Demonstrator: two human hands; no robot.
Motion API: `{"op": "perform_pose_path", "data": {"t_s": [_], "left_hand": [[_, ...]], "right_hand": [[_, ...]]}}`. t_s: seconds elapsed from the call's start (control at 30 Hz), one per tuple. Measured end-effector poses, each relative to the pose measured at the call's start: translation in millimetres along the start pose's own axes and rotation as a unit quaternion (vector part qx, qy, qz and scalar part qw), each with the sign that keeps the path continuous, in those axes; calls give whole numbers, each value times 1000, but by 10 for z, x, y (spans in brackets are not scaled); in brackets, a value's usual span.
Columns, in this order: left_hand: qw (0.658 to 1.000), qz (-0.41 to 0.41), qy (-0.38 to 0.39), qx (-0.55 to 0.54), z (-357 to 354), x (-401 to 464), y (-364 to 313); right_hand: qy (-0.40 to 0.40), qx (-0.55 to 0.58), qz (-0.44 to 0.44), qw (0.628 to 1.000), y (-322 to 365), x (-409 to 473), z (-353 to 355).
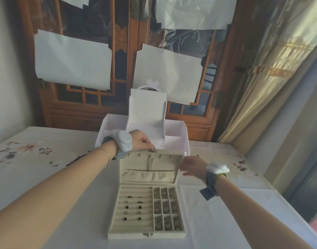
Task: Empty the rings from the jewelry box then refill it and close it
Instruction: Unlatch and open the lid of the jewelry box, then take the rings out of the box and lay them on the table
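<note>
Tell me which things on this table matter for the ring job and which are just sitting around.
For the job:
jewelry box, lid up
rings in the ring rolls
left hand pinching the lid clasp
right hand at the lid's side

Lying about:
white organizer box
floral tablecloth

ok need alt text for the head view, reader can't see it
A person holds open the lid of a beige jewelry box on a white-clothed table: the left hand pinches the clasp at the lid's top edge, and the right hand rests against its right side. Rings sit in the padded rows. A white organizer stands open behind.
</note>
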State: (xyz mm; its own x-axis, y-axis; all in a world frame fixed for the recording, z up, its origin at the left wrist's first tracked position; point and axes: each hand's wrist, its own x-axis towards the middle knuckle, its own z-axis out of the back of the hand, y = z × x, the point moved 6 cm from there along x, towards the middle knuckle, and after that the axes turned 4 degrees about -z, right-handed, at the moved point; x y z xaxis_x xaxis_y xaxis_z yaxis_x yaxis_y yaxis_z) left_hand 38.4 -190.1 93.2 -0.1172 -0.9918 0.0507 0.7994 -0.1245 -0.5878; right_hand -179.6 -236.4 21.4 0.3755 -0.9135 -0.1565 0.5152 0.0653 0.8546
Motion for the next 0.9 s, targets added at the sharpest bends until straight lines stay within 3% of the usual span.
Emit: {"op": "perform_pose_path", "data": {"t_s": [0.3,0.53,0.73,0.9], "left_hand": [[989,85,-125,-4,172,58,608],[985,144,-92,6,-18,126,971],[974,164,-112,-109,-88,216,1158],[942,203,-123,-236,-145,301,1322]], "right_hand": [[-38,33,-52,997,-112,481,-95],[-50,106,-79,990,-257,720,-208],[-62,126,-83,987,-348,810,-246],[-37,171,-100,980,-361,801,-263]]}}
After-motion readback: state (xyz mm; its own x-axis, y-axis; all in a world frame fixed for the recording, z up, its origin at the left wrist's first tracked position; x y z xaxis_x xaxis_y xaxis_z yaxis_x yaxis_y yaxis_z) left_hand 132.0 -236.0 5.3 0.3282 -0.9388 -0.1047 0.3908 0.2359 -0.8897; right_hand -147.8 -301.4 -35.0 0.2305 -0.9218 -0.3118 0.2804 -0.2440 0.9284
